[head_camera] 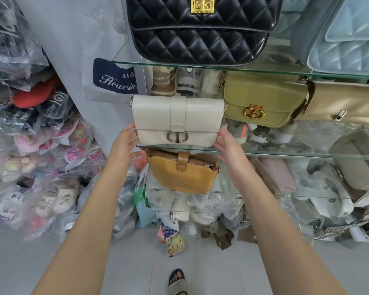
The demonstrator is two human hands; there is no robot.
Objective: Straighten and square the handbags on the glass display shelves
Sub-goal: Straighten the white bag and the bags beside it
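A cream flap handbag with a silver clasp stands upright at the left end of the middle glass shelf, its front facing out. The left hand lies flat against the bag's lower left edge, fingers touching it. The right hand is spread loose at the lower right corner, fingertips at or just off the bag; neither hand is closed around it. Just beside the cream bag to the right stands an olive-green bag with a gold clasp, and beyond that a beige bag, both on the same shelf. On the upper glass shelf rest a black quilted bag with a gold clasp and, to its right, a pale blue quilted bag. The lower shelf holds a tan bag tilted to one side, directly under the cream one. Clear plastic bags of footwear and soft goods are piled at the left.
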